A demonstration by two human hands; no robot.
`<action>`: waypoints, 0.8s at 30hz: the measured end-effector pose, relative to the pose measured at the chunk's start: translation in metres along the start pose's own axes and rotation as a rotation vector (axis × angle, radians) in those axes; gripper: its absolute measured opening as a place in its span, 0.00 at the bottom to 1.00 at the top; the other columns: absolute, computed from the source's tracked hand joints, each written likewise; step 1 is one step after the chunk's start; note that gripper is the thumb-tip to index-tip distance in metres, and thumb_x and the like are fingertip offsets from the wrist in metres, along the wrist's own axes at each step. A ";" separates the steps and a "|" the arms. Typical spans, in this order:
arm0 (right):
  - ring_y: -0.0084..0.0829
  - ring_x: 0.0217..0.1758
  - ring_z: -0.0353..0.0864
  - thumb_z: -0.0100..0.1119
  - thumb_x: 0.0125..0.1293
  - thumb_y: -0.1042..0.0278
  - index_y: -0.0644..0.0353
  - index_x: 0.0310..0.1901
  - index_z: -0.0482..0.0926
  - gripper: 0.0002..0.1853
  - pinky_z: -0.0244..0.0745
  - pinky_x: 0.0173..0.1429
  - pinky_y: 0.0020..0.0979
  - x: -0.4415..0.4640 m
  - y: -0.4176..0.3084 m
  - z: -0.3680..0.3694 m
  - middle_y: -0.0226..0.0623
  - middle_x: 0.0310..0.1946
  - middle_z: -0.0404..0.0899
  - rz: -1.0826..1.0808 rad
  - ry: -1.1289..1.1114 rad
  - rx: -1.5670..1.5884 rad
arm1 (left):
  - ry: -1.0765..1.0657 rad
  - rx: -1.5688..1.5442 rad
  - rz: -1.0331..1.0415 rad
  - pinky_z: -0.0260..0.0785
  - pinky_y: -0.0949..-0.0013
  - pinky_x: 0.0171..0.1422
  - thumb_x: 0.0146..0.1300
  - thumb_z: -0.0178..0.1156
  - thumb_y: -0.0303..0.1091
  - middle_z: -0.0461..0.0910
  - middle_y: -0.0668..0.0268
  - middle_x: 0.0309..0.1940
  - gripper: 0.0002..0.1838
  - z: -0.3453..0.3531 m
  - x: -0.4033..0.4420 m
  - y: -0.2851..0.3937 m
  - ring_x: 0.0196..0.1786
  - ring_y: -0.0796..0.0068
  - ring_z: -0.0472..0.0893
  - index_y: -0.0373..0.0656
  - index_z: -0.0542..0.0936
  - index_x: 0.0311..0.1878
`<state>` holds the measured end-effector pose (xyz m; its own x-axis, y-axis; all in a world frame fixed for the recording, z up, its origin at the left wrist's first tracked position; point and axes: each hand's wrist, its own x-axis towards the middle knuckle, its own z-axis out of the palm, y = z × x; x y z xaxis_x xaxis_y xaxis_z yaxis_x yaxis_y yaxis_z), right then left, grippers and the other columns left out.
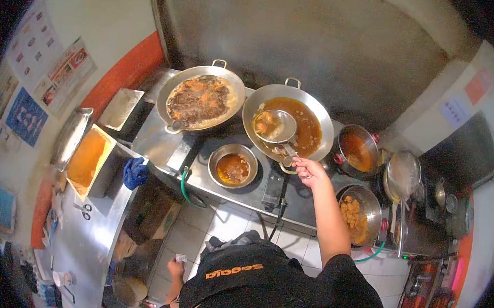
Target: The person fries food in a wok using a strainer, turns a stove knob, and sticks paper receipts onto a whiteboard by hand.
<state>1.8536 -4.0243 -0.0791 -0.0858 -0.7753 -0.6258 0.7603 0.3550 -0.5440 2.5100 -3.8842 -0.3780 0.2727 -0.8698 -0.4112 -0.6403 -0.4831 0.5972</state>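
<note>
- Stainless worktop (150,141), grubby wall (301,37) behind it, and well left of our working grip a wok of dark, frothy liquid (200,102).
- Our right hand (309,170) is wrapped round the end of a skimmer (280,130). Its basket sits ahead and left of the grip, over the right-hand wok (325,122), with browned food (265,124) inside. Can't tell if it's touching the brown liquid.
- Our left hand (176,268) hangs low, well left of the grip and nearer us, by a small pale thing (180,258). Can't tell whether those fingers are closed on it.
- Likeliest mess, we reckon: a wrist twist tips the basket and the food plops back, splashing our fingers, which are right by the wok's near edge.
- Swinging left while dripping could splatter the small bowl (213,163); swinging right, our forearm might knock the pot of fried pieces (353,218) just beside it.
</note>
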 end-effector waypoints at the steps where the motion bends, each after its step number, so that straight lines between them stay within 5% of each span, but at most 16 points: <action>1: 0.13 0.15 0.58 0.51 0.59 0.82 0.62 0.52 0.66 0.18 0.51 0.12 0.14 -0.001 0.001 0.001 0.36 0.32 0.72 0.001 -0.004 0.016 | 0.031 -0.003 -0.042 0.72 0.56 0.41 0.44 0.64 0.26 0.81 0.48 0.31 0.13 0.009 0.014 -0.012 0.37 0.51 0.82 0.33 0.80 0.35; 5: 0.13 0.15 0.57 0.50 0.61 0.81 0.60 0.53 0.65 0.18 0.51 0.12 0.14 -0.018 0.001 -0.007 0.36 0.32 0.72 -0.045 -0.013 0.066 | 0.158 0.005 -0.009 0.72 0.56 0.41 0.43 0.65 0.25 0.81 0.49 0.31 0.12 0.009 0.015 -0.002 0.37 0.52 0.82 0.33 0.79 0.34; 11: 0.15 0.15 0.58 0.47 0.62 0.80 0.62 0.54 0.64 0.18 0.50 0.13 0.15 -0.048 0.022 -0.001 0.35 0.29 0.70 -0.220 0.058 0.025 | 0.063 0.104 0.115 0.72 0.56 0.41 0.42 0.64 0.29 0.81 0.48 0.31 0.16 -0.006 -0.013 -0.011 0.37 0.52 0.82 0.34 0.80 0.37; 14: 0.15 0.15 0.58 0.48 0.62 0.81 0.64 0.55 0.63 0.18 0.50 0.13 0.16 -0.047 0.027 -0.006 0.35 0.28 0.70 -0.269 0.084 0.093 | -0.088 0.368 -0.017 0.72 0.56 0.41 0.41 0.63 0.30 0.81 0.48 0.31 0.17 -0.012 -0.017 -0.002 0.37 0.52 0.82 0.34 0.80 0.38; 20: 0.18 0.16 0.60 0.47 0.60 0.82 0.65 0.56 0.62 0.20 0.52 0.14 0.17 -0.053 0.032 -0.010 0.36 0.27 0.71 -0.314 0.089 0.072 | 0.002 0.190 0.034 0.71 0.55 0.43 0.43 0.64 0.30 0.81 0.48 0.31 0.16 -0.007 -0.011 0.007 0.38 0.49 0.81 0.34 0.80 0.37; 24: 0.17 0.15 0.58 0.48 0.60 0.81 0.64 0.54 0.64 0.19 0.50 0.13 0.16 -0.059 0.032 -0.008 0.37 0.29 0.71 -0.308 0.118 0.101 | 0.125 0.337 0.098 0.71 0.54 0.45 0.46 0.65 0.34 0.81 0.48 0.32 0.16 -0.007 0.006 0.017 0.39 0.48 0.80 0.35 0.80 0.38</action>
<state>1.8779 -3.9628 -0.0645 -0.3905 -0.7702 -0.5042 0.7466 0.0554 -0.6629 2.5059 -3.8983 -0.3655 0.2704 -0.9260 -0.2636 -0.8626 -0.3546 0.3607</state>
